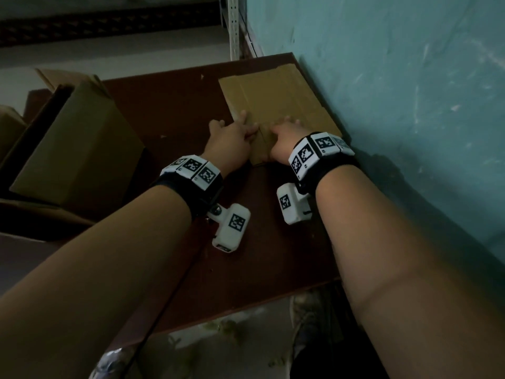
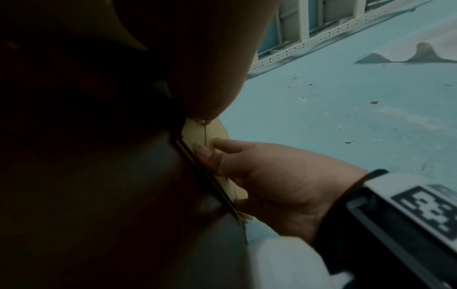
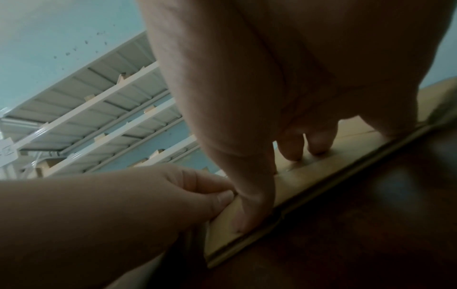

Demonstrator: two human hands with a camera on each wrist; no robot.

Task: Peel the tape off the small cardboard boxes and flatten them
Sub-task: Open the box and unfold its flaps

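Pressing down side by side, both hands rest on the near end of the flattened cardboard box (image 1: 276,105), which lies on the dark bench (image 1: 175,105) just beyond the wrists. The right hand (image 1: 284,138) is spread, fingertips (image 3: 291,154) planted on the card. The left hand (image 1: 229,138) curls, pinching the card's near edge beside the right thumb (image 3: 249,205).

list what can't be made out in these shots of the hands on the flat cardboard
- Tape on the flattened brown cardboard box: none discernible; head view too dim, left hand and right hand cover its near edge.
- Left hand's fingertips: the left wrist view is mostly black, blocked by the palm.
- Upright brown cardboard box at left: contents and tape unseen, partly cut off by the head view's edge.
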